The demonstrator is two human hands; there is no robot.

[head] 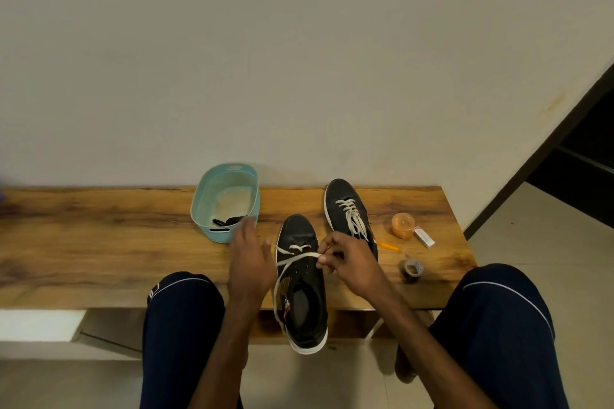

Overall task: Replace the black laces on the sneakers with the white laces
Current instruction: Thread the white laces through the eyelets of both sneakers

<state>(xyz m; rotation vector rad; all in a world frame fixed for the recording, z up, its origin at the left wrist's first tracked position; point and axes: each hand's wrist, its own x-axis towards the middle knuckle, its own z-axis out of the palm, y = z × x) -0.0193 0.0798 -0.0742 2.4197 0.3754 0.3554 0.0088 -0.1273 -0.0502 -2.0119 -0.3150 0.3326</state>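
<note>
Within right grip [349,264], white lace [297,257]

A dark sneaker [310,279] is laid on the wooden bench [99,236], its heel projecting past the near edge. A white lace [295,257] is threaded through the eyelets nearest the toe, and one strand is pinched by the right hand [349,259]. The left hand [249,259] is held open just beside the shoe, blurred. A second sneaker [334,207], laced in white, is set farther back. In a teal basket [219,234] black laces [229,220] are seen.
</note>
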